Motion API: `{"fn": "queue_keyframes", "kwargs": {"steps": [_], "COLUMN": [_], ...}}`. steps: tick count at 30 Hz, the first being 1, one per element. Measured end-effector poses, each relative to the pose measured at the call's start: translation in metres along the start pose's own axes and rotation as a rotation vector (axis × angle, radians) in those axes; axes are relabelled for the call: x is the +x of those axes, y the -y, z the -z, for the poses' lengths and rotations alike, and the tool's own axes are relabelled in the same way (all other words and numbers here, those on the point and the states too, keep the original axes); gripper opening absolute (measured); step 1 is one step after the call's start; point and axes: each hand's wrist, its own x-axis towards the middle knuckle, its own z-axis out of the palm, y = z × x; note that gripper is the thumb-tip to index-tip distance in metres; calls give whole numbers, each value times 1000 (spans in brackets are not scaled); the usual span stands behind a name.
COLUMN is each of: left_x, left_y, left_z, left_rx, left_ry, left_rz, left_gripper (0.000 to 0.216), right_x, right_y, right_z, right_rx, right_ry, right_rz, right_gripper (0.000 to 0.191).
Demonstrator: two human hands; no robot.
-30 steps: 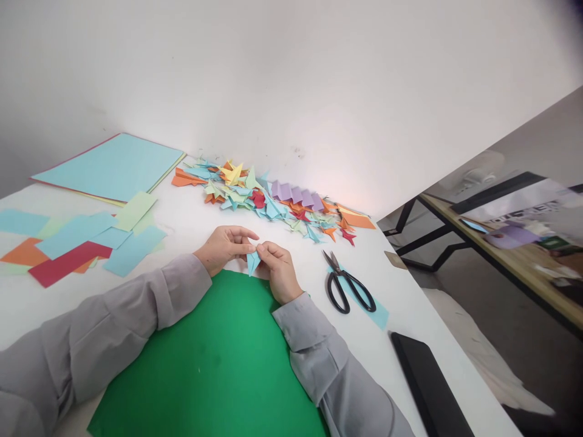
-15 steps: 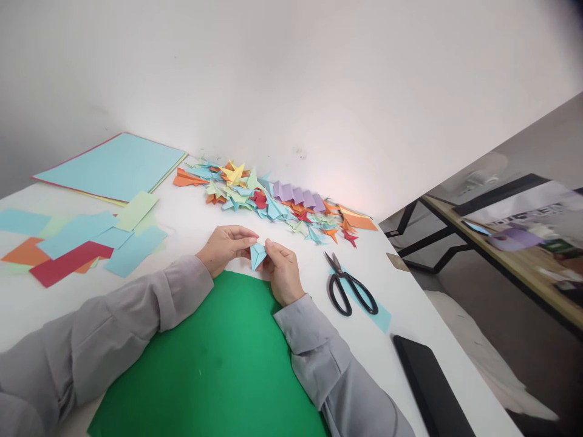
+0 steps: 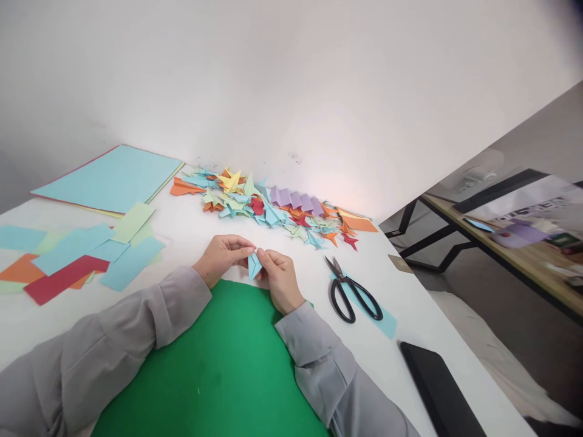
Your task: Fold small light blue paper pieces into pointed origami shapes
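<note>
A small light-blue piece of folded paper point(image 3: 254, 266) is pinched between my two hands, just above the far edge of a green sheet point(image 3: 214, 364). My left hand point(image 3: 223, 258) grips its upper left side with thumb and forefinger. On its right side, my right hand point(image 3: 281, 276) holds it with the thumb in front; the fingers behind are partly hidden. The paper has creases running down to a point at its lower end. Beyond my hands lies a heap of folded paper figures point(image 3: 273, 213) in several colours.
Black-handled scissors point(image 3: 348, 290) rest on a blue paper strip point(image 3: 388, 321) at the right. Nearer stands a black flat object point(image 3: 439, 385). Loose coloured paper rectangles point(image 3: 68, 273) and stacked sheets point(image 3: 109, 176) lie left on the white table point(image 3: 182, 224). A wall rises behind.
The folded paper looks narrower, its right side now more covered by my right thumb. My hands stay close together, and the whole view has shifted slightly.
</note>
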Motion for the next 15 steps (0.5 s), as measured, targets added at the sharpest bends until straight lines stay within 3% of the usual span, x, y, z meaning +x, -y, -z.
{"fn": "queue_keyframes", "kwargs": {"steps": [9, 12, 15], "left_x": [0, 2, 3], "left_y": [1, 0, -2], "left_z": [2, 1, 1], "left_rx": [53, 44, 2], "left_ry": [44, -7, -69], "left_rz": [-45, -42, -26], "left_gripper": [30, 25, 21], "right_x": [3, 2, 0], "right_y": [1, 1, 3], "right_z": [1, 2, 1], "right_rx": [44, 39, 22], "right_ry": [-50, -18, 46], "right_rz": [-2, -7, 5], "right_gripper": [41, 41, 25]}}
